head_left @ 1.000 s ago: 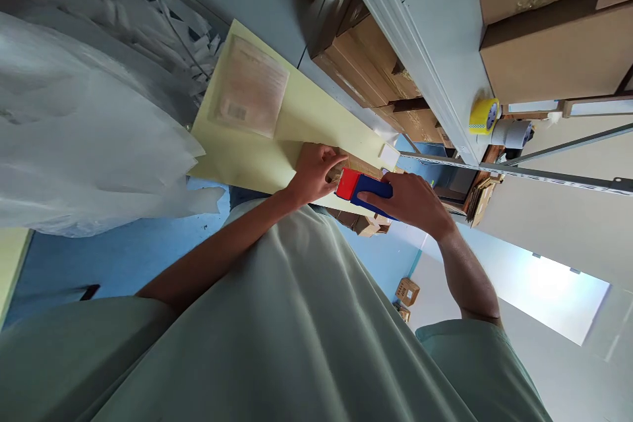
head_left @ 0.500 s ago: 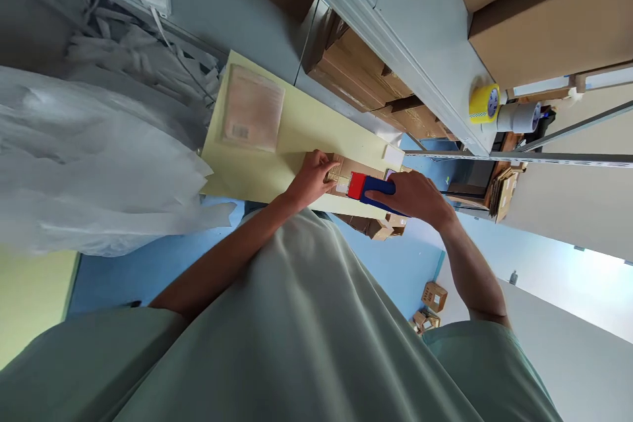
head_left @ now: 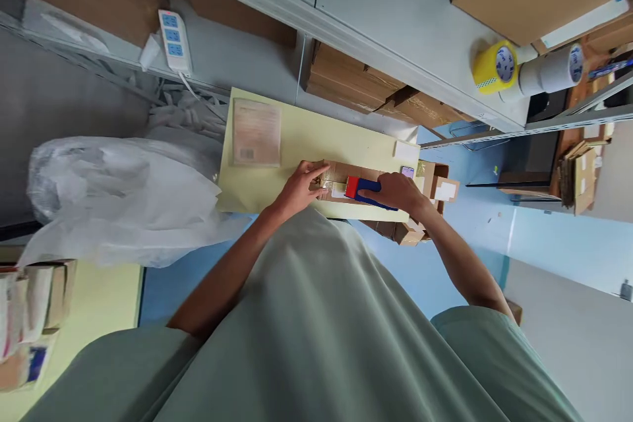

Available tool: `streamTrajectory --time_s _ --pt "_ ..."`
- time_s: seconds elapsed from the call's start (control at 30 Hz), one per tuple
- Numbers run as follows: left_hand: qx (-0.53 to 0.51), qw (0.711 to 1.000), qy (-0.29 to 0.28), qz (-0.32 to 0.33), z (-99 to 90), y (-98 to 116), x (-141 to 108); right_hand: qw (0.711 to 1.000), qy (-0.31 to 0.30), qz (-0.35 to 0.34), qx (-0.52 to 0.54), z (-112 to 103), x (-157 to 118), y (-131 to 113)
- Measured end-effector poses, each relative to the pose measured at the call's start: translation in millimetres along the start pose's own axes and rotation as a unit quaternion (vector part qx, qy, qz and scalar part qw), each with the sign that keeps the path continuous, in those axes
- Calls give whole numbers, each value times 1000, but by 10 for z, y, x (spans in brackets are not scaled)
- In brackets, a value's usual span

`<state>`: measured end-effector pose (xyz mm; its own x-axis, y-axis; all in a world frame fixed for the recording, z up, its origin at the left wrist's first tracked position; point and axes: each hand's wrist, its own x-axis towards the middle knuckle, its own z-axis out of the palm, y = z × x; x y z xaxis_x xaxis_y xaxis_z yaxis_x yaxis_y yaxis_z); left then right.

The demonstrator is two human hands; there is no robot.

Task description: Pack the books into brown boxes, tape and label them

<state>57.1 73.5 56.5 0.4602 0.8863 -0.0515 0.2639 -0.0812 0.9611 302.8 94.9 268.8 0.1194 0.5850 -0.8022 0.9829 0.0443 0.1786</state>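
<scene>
A long, narrow cardboard box (head_left: 346, 171) lies on the pale yellow table (head_left: 301, 142) in front of me, with a white label and shiny tape near its left end. My left hand (head_left: 302, 186) grips that left end, thumb and fingers at opposite sides. In my right hand (head_left: 398, 191) is a blue hand tool with a red end (head_left: 368, 190); its exact kind is unclear. The fingers wrap round the blue part, and the red end rests over the box beside the label. My right hand covers the right part of the box.
A flat, clear-wrapped packet (head_left: 256, 133) lies at the table's left. A phone (head_left: 407, 172) and white card (head_left: 405, 150) lie at the right. A shelf (head_left: 376, 26) above holds cartons and tape rolls (head_left: 496, 67). White plastic sheeting (head_left: 123, 191) hangs left; a power strip (head_left: 175, 43) sits behind.
The head view has shifted and turned, showing more of the left side and the phone. Both hands keep their hold on the box and the tool, with little movement between them.
</scene>
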Motion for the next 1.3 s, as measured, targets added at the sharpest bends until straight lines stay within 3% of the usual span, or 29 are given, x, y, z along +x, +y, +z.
streamTrajectory --time_s 0.13,0.27,0.43,0.57,0.7,0.8,1.0,1.13,1.2,1.3 --pt "-45 995 78 -52 110 79 -93 999 16 -28 31 131 114 112" --pt "-72 973 172 -139 337 237 -129 996 32 -58 53 176 167 195" --pt "17 931 293 -216 601 470 3 994 32 -81 73 159 168 216" --pt "81 902 356 -229 709 546 162 989 38 -103 104 175 188 241" --pt "110 901 355 -222 728 551 287 985 39 -112 123 174 195 341" --pt "134 895 361 -224 684 534 364 983 36 -120 136 180 180 572" --pt "164 890 370 -213 558 509 442 979 -13 -115 170 416 69 1519" --pt "169 891 362 -213 568 549 456 970 -44 -99 219 637 24 2083" --pt "170 894 355 -215 602 577 464 967 -48 -97 232 719 60 2212" --pt "173 896 349 -214 652 606 470 972 -38 -82 216 815 182 2204"
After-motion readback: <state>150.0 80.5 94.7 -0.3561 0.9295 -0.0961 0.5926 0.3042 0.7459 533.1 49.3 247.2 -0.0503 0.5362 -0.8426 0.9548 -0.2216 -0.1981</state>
